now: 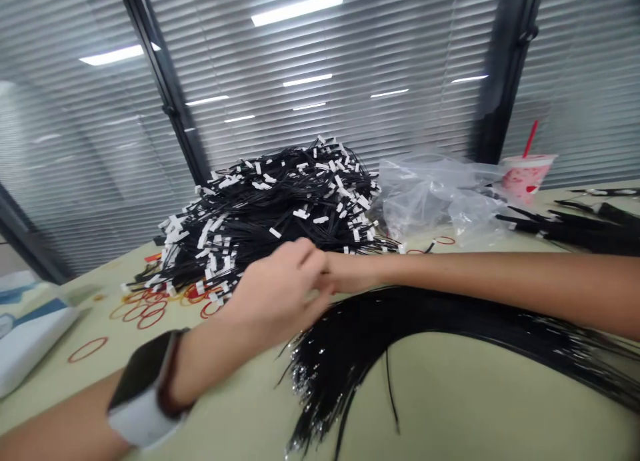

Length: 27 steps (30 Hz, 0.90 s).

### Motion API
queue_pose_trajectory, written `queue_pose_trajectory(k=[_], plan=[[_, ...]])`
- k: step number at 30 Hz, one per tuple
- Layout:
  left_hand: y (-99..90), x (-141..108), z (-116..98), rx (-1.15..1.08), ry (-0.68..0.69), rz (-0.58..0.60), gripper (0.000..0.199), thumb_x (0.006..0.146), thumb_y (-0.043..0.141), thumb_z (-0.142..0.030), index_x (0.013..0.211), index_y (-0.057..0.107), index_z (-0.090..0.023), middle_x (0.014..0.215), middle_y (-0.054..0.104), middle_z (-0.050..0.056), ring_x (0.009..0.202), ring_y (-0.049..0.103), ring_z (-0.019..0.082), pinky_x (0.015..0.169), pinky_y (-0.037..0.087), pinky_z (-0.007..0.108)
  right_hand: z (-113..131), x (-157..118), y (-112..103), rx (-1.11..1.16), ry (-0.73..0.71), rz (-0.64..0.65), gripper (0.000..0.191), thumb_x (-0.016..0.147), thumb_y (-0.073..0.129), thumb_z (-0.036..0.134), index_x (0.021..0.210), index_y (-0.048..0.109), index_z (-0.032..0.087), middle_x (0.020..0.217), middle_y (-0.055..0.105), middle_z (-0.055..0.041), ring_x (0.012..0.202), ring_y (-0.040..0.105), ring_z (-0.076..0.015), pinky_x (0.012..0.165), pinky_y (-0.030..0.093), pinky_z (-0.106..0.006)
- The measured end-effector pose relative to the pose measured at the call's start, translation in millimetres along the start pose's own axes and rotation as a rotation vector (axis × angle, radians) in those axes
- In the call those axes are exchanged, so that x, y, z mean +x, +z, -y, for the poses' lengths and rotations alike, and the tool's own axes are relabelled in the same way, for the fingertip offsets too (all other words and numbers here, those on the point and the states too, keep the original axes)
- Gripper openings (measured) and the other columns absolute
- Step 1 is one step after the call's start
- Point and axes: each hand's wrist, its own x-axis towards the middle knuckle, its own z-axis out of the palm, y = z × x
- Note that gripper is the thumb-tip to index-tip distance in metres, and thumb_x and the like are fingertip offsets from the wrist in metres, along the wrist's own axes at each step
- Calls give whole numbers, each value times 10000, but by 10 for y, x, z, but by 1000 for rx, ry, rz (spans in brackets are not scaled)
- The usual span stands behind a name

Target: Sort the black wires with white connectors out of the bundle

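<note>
A large heap of black cables with white connectors (pixel 260 201) rises at the back centre of the table. My left hand (pixel 280 284), with a watch on its wrist, is in front of the heap, its fingers bent and meeting my right hand (pixel 345 272). The left hand covers most of the right hand's fingers, and both are blurred. Whatever lies between the fingers is hidden. Below the right forearm, a thick bundle of black wires (pixel 425 308) with shiny tips curves across the table toward the right edge.
Red and yellow rubber bands (pixel 145 308) lie left of the heap. Clear plastic bags (pixel 430 194) and a cup with a red straw (pixel 527 178) stand back right, near more black cables (pixel 575 229). A white and blue package (pixel 35 328) sits at far left. Blinds hang behind.
</note>
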Motion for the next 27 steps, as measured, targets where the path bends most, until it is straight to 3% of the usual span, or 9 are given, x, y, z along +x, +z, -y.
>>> queue_pose_trajectory(k=[2, 4, 7, 10, 12, 15, 17, 22, 27], plan=[[105, -94, 221, -317, -216, 157, 274, 762, 523, -348, 947, 536, -147, 879, 557, 59, 765, 521, 167, 595, 404, 259, -5, -41, -9, -21, -31, 43, 287, 834, 441, 379, 663, 509, 158, 513, 453, 38, 478, 400, -59, 488, 332, -193], [220, -183, 357, -695, -326, 403, 238, 792, 484, -372, 813, 544, -142, 719, 553, 21, 642, 500, 124, 554, 383, 233, -1, -69, -14, -37, -30, 82, 352, 848, 398, 416, 640, 485, 145, 491, 436, 42, 438, 377, -43, 462, 310, -183], [324, -262, 399, -1036, -404, 457, 243, 799, 496, -370, 755, 526, -132, 638, 514, -10, 581, 444, 88, 546, 341, 218, 13, -93, -19, -44, 18, 141, 387, 844, 389, 457, 655, 494, 136, 491, 428, 50, 410, 361, -28, 449, 298, -174], [342, -283, 359, -1183, -406, 455, 199, 802, 510, -321, 760, 537, -128, 676, 534, -5, 618, 457, 82, 587, 342, 215, 11, -118, -21, -63, 61, 193, 392, 846, 375, 470, 692, 513, 136, 511, 430, 46, 416, 377, -37, 448, 298, -182], [356, -292, 341, -1233, -457, 448, 160, 803, 508, -279, 763, 538, -127, 703, 558, 6, 653, 489, 87, 627, 358, 221, 3, -150, -13, -120, 58, 145, 375, 842, 384, 466, 746, 540, 138, 564, 478, 25, 471, 411, -55, 474, 311, -192], [409, -315, 342, -1307, -602, 395, 112, 786, 522, -242, 804, 515, -132, 713, 578, 12, 672, 523, 96, 661, 380, 237, 42, -252, 26, -269, -24, -161, 235, 830, 453, 350, 841, 568, 145, 771, 555, -25, 654, 468, -84, 603, 351, -208], [435, -329, 349, -1341, -651, 387, 114, 767, 542, -224, 824, 506, -132, 718, 577, 10, 676, 530, 96, 675, 391, 243, 130, -364, 71, -293, -80, -259, 133, 815, 481, 247, 806, 578, 156, 819, 562, -17, 712, 480, -81, 667, 355, -205], [356, -325, 351, -1153, -505, 457, 120, 754, 552, -234, 811, 551, -128, 727, 584, 19, 675, 522, 103, 645, 391, 236, 422, -668, 229, -195, -70, 151, 93, 816, 508, 201, 781, 590, 174, 784, 581, 10, 756, 515, -80, 698, 377, -189], [304, -344, 330, -918, -485, 486, 165, 771, 516, -285, 815, 581, -140, 703, 588, 23, 649, 517, 118, 568, 369, 226, 458, -766, 315, -317, -34, 175, 141, 855, 398, 160, 792, 524, 170, 844, 534, -21, 814, 481, -112, 707, 378, -234]])
